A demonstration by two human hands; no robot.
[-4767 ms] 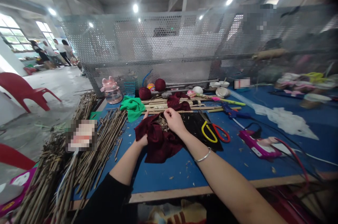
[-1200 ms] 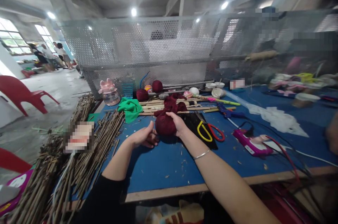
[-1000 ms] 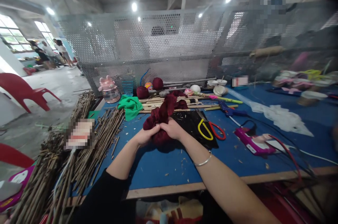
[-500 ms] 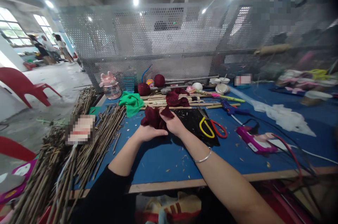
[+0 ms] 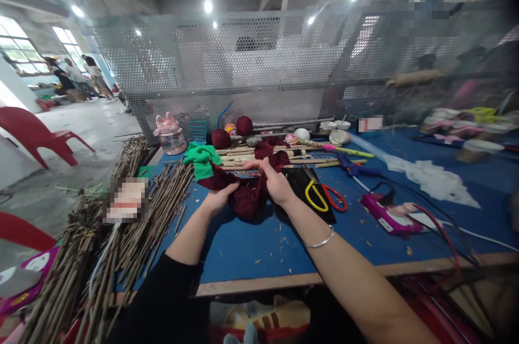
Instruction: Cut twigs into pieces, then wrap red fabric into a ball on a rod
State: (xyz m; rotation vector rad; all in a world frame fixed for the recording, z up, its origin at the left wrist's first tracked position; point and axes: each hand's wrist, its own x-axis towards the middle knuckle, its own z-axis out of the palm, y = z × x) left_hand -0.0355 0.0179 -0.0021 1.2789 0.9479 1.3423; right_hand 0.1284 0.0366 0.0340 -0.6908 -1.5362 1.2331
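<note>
Maroon cloth [image 5: 245, 203] bulges into a rounded shape between your hands, over the near middle of the blue surface [image 5: 259, 260]. Your left hand [image 5: 219, 198] pinches one end at 9 o'clock; your right hand [image 5: 278, 184], index finger extended, grasps the other at 2 o'clock. The work looks partway: the rounded shape is formed, while the ends, loose and unfastened, appear to be what is left. Farther out lie a green cloth [image 5: 203, 157] at 10 o'clock, thin sticks [image 5: 158, 214] at 9, two maroon balls [image 5: 244, 125] near 11 and scissors [image 5: 321, 193] on a black sheet [image 5: 295, 182] at 3. A perforated screen [image 5: 255, 71] stands at 12; toward 10, past a red chair [image 5: 32, 127], people [image 5: 65, 79] gather near windows [image 5: 20, 46].
</note>
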